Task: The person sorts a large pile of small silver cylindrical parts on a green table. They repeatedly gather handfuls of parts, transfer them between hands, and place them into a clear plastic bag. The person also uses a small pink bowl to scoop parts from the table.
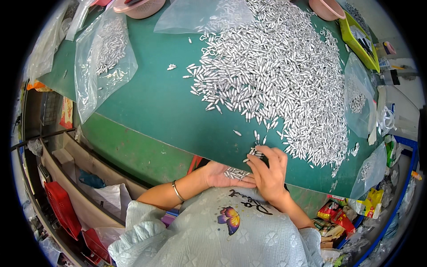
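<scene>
A large heap of small silver spindle-shaped pieces covers the right half of the green table. Just under the table's near edge, my left hand is turned palm up and cupped, with several silver pieces lying in it. My right hand arches over the table edge above that palm. Its fingers are bent and apart, and their tips touch a small cluster of loose pieces at the edge. The underside of the right fingers is partly hidden.
Clear plastic bags of silver pieces lie at the left and right; another bag lies behind. Pink baskets and a yellow-green tray stand at the far side. Shelving with red baskets is at my left.
</scene>
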The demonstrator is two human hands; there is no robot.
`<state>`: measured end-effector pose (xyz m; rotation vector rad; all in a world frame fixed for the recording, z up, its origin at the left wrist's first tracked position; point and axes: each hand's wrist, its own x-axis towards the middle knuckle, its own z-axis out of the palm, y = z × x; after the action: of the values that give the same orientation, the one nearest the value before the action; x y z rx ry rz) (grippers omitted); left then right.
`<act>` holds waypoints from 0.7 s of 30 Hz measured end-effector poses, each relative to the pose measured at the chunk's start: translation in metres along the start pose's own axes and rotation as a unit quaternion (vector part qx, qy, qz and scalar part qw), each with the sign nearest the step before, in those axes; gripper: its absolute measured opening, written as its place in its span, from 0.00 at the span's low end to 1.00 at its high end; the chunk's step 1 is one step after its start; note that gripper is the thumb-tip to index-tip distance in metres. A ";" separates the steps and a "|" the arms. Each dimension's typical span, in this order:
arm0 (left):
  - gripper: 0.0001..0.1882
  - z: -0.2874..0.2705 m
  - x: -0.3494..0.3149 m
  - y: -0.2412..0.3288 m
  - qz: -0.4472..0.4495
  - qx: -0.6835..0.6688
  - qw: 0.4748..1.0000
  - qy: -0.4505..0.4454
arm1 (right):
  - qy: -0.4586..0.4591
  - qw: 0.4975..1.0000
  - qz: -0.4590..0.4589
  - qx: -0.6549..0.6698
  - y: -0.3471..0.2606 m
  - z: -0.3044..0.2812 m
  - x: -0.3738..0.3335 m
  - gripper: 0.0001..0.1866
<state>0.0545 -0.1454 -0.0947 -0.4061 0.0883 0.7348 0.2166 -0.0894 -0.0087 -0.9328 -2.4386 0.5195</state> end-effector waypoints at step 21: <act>0.32 -0.006 0.002 -0.003 -0.017 -0.153 0.982 -0.107 | -0.106 0.984 -0.029 0.143 -0.007 -0.010 -0.017 0.14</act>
<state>0.0585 -0.1485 -0.0994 -0.6168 -0.2368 0.7569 0.2294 -0.1049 -0.0023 -0.7163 -2.4775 0.9608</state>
